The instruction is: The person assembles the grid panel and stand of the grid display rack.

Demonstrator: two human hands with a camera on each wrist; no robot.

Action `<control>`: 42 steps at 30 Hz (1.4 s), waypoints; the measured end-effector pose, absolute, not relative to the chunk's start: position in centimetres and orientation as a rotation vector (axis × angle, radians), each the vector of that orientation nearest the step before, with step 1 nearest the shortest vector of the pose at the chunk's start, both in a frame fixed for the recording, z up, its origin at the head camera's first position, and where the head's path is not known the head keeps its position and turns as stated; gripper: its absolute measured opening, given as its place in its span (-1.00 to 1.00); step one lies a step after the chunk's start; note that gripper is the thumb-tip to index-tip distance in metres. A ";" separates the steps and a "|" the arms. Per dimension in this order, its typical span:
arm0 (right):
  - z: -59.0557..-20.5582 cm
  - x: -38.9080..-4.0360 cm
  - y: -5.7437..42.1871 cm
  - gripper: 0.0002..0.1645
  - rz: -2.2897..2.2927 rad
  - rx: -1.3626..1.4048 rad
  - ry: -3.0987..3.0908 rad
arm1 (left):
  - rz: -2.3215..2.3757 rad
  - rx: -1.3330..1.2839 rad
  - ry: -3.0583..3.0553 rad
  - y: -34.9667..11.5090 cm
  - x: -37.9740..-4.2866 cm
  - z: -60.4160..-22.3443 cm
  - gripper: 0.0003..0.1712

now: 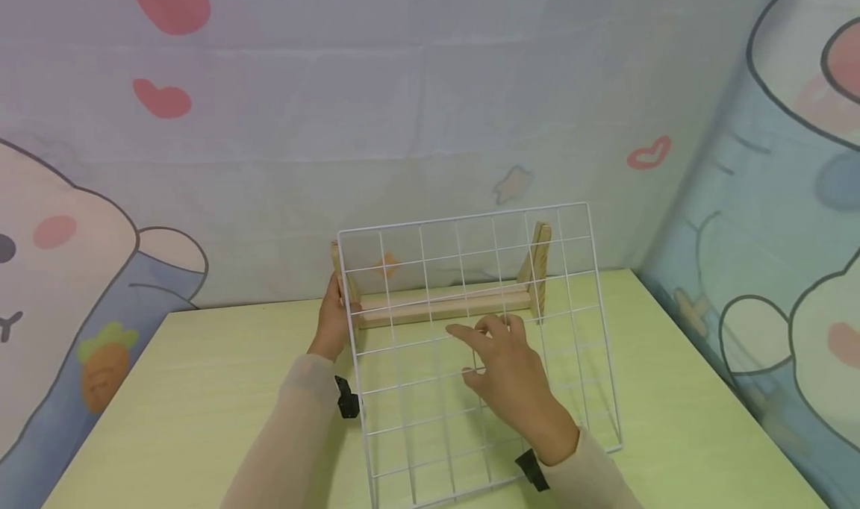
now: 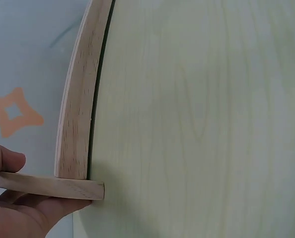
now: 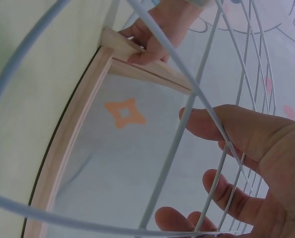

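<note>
A white wire grid panel (image 1: 416,345) stands tilted over the table, its upper part in front of a pale wooden stand (image 1: 443,305). The stand has a long crossbar and an upright at each end. At the left upright (image 2: 48,186), my left hand (image 1: 331,322) pinches the wood between thumb and fingers. My right hand (image 1: 513,378) is over the middle of the panel, with thumb and fingers apart and bent. In the right wrist view, wires cross in front of the right hand (image 3: 257,163); whether its fingers touch them I cannot tell.
A light wood-grained table (image 1: 201,404) lies beneath everything. Behind it hangs a pale cloth (image 1: 302,121) printed with hearts and stars. Another printed cloth (image 1: 752,292) with cartoon figures runs along the right side.
</note>
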State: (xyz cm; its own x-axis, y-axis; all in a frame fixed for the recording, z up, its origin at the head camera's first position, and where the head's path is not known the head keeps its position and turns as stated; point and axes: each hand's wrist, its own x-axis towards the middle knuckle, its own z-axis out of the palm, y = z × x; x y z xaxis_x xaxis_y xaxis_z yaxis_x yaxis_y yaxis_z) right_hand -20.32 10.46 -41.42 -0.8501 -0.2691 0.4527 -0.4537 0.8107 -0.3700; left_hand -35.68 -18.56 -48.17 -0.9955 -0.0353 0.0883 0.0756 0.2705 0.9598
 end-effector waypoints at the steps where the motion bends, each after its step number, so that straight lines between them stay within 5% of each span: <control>1: -41.4 -20.3 10.4 -0.19 0.669 0.544 -2.614 | -1.856 -0.051 -2.420 -18.6 -35.6 -48.2 0.03; 42: -39.8 -19.4 11.6 -0.10 0.604 0.535 -2.554 | -1.867 0.078 -2.404 -17.6 -29.4 -48.2 0.05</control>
